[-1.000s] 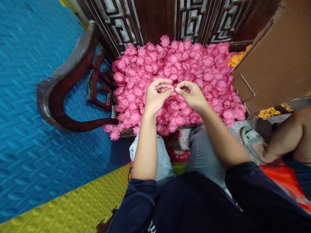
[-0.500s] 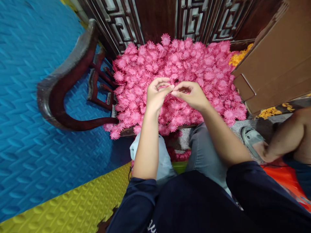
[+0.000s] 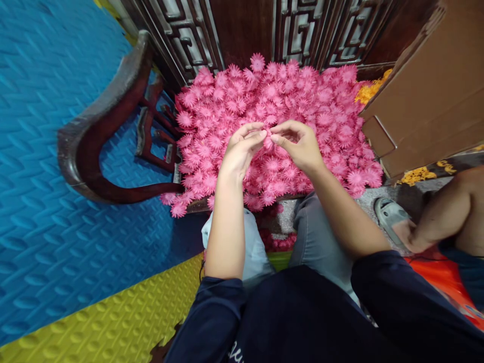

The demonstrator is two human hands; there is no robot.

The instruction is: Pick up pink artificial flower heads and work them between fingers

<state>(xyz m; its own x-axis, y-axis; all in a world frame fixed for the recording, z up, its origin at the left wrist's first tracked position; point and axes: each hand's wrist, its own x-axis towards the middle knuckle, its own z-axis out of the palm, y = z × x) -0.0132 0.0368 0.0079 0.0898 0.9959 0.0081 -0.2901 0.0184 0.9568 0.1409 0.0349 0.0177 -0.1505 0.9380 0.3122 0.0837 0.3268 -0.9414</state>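
Observation:
Between my fingertips is a small pink flower (image 3: 268, 139) with narrow petals, partly covered by the fingers. My left hand (image 3: 241, 150) pinches it from the left with thumb and fingertips. From the right, the thumb and fingers of my right hand (image 3: 301, 147) close on the same flower. Below both hands spreads a thick heap of similar pink flowers (image 3: 325, 96), which hides most of the dark wooden surface beneath it.
A curved dark wooden armrest (image 3: 91, 121) stands left, over blue floor matting (image 3: 45, 212). Carved wooden panels (image 3: 245, 30) rise behind. At right are a cardboard box (image 3: 423, 106), yellow petals (image 3: 418, 175) and another person's leg (image 3: 446, 212) in a grey shoe.
My hands have moved slightly apart, and the left forearm has shifted a little left. The pink flower between the fingertips now shows more clearly.

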